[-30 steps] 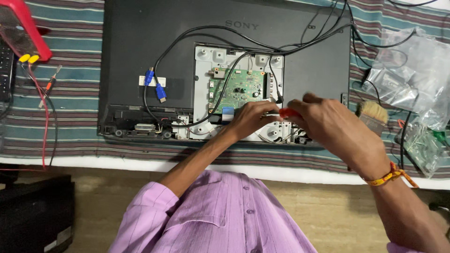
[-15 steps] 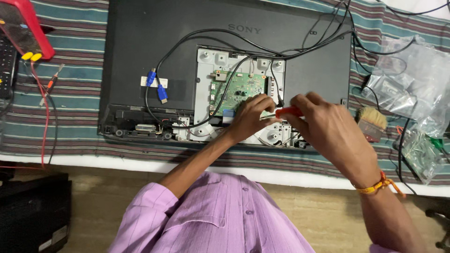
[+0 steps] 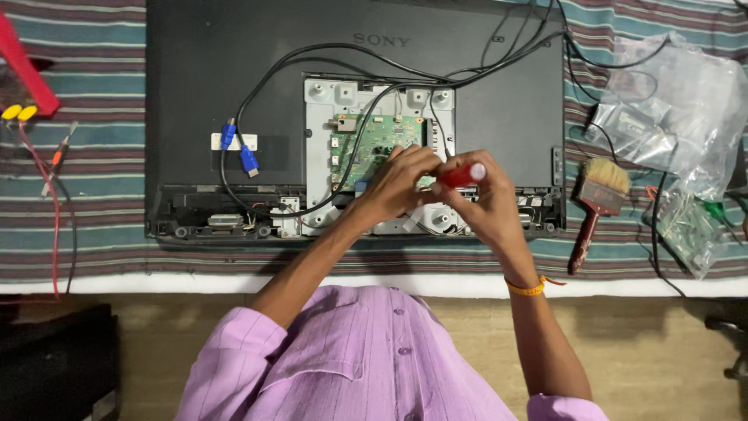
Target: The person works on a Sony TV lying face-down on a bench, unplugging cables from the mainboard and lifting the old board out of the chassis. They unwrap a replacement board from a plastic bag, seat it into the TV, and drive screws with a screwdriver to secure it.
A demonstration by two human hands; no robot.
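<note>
A flat-screen television lies face down on a striped cloth over the tabletop, its rear cover off so that the metal chassis plate and the green circuit board show in the middle. The right hand is closed around a red-handled screwdriver, whose pale butt end points right; its blade runs left and down behind the fingers, so I cannot tell just where the tip sits. The left hand is curled with its fingertips bunched together at the near edge of the board, touching the right hand, and seems to steady the blade or pinch something small there; whether it holds a screw is hidden. The step in hand looks like working a screw at the near edge of the board. The next move would call for keeping the tip seated and square to the screw head, with the black cables that loop over the chassis kept out of the way. Two blue connectors lie left of the board. A paintbrush rests on the cloth to the right, beside clear plastic bags; red test leads trail at the far left.
</note>
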